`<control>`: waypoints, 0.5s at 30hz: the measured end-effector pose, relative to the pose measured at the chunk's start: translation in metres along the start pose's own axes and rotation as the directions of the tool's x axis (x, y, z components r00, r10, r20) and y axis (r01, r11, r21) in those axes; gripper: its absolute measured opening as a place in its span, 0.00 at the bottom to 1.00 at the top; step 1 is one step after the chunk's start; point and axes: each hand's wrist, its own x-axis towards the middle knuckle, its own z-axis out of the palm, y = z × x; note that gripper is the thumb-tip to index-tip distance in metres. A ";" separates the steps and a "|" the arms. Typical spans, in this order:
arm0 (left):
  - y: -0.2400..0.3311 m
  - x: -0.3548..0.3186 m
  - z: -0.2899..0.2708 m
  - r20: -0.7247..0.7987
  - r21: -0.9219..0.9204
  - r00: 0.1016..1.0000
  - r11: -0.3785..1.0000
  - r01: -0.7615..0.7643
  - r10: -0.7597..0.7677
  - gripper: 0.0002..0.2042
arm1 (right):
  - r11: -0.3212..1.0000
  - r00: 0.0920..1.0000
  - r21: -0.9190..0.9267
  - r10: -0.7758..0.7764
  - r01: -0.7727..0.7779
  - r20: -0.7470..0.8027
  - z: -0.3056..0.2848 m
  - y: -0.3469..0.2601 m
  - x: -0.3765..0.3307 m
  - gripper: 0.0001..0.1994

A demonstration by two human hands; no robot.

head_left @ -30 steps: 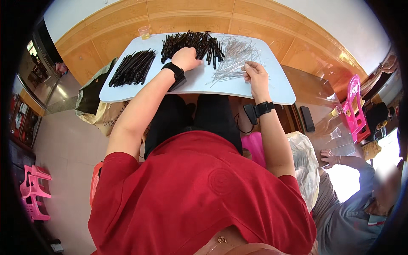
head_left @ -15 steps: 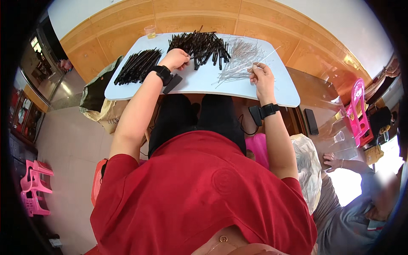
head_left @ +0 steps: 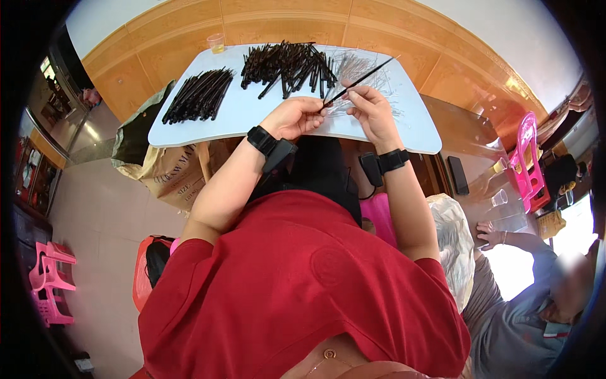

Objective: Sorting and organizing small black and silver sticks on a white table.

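Over the front of the white table [head_left: 252, 119], my hands are close together at one thin black stick [head_left: 366, 77]. My left hand [head_left: 295, 118] pinches its lower end. Higher up, the fingers of my right hand [head_left: 372, 114] close on it, and its slim tip points up and to the right. Whether a clear strip is also in the fingers cannot be made out. Behind my left hand lies a loose pile of black sticks [head_left: 278, 63]. A neater bundle of black sticks [head_left: 199, 95] is at the left. Thin clear strips [head_left: 382, 79] are scattered beyond my right hand.
A plastic cup [head_left: 216, 44] with yellowish liquid stands at the back left edge. Paper bags [head_left: 180, 177] are below the left side. To the right, a brown table holds a dark phone-like object [head_left: 458, 175] and cups [head_left: 499, 198]; another person's hand [head_left: 489, 235] rests there.
My left hand has come from the loose pile toward the front middle with a black stick. My right hand, which held a clear strip, has moved left to meet it.
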 end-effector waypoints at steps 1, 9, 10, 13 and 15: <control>-0.003 -0.002 0.004 0.078 -0.044 0.993 0.995 0.091 -0.088 0.12 | 1.000 1.000 0.001 -0.001 0.001 -0.005 0.002 -0.001 0.000 0.07; -0.018 -0.005 0.019 0.171 0.094 0.980 0.992 0.083 -0.098 0.12 | 0.996 0.999 -0.081 0.024 -0.026 -0.032 0.005 -0.002 0.000 0.08; -0.017 -0.005 0.023 0.133 0.189 0.990 0.982 0.026 -0.052 0.12 | 0.979 0.998 -0.203 0.010 -0.021 -0.056 0.006 -0.003 0.000 0.09; -0.012 -0.007 0.040 0.046 0.588 0.999 0.809 -0.024 -0.004 0.13 | 0.899 0.994 -0.436 -0.023 -0.025 -0.105 0.011 -0.006 -0.002 0.10; -0.013 -0.006 0.042 0.014 0.750 0.999 0.660 -0.034 0.036 0.13 | 0.907 0.995 -0.420 -0.057 0.019 -0.078 0.016 -0.010 -0.002 0.10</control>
